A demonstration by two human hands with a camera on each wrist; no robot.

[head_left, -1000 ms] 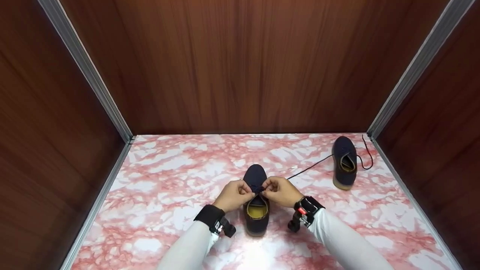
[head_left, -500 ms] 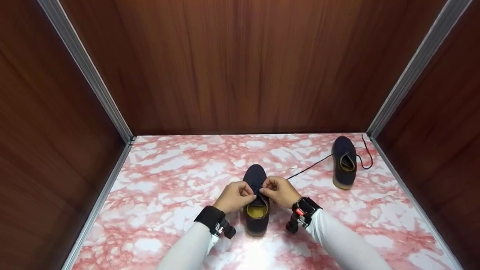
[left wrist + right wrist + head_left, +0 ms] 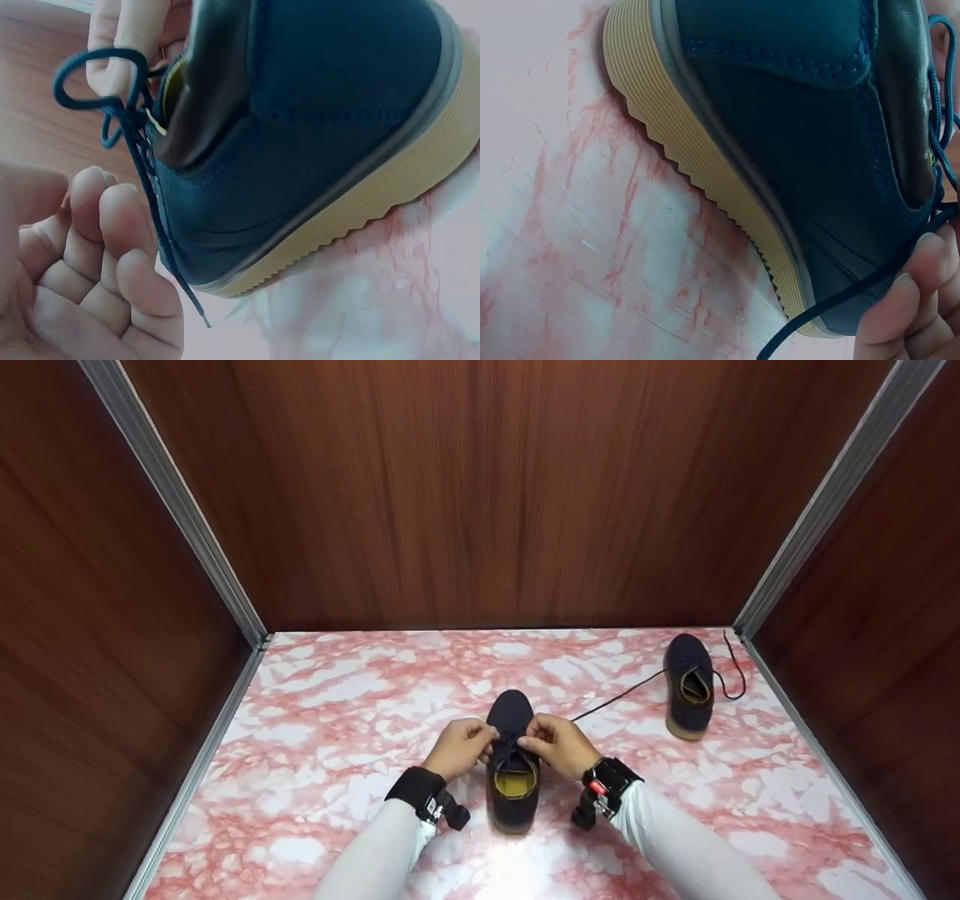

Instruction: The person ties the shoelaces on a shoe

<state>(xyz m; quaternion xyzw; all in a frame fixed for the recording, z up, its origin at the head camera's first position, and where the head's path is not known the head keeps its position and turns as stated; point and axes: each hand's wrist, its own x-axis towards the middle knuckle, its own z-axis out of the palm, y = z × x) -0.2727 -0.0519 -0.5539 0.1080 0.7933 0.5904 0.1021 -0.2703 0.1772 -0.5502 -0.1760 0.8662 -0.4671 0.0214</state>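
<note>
The near shoe, dark navy with a pale, toothed sole (image 3: 512,706), stands upright between the two hands, toe pointing away from the person. Its thin dark-blue cord lace (image 3: 840,297) lies at the fingertips, ahead of the shoe's opening. The right hand (image 3: 559,742), on the shoe's right side, appears to pinch the lace between thumb and forefinger. The left hand (image 3: 460,745), on the left side, has curled fingers with the thumb close to the forefinger; whether a strand is caught there cannot be told. Beyond the right fingers, well apart, stands a second navy shoe (image 3: 690,720). Both shoes stand on a red-and-white marbled tabletop (image 3: 360,690).

The step in hand appears to be working the lace near its knot. Keep the right pinch close to the knot, support the loop, and draw the strands evenly sideways. Avoid tugging the free tip; this could collapse the loop.

The left wrist view shows a raised loop and a hanging tip, neither clear from the head. The right wrist view shows a strand crossing beside the right fingers. Only the head view shows the second shoe.
</note>
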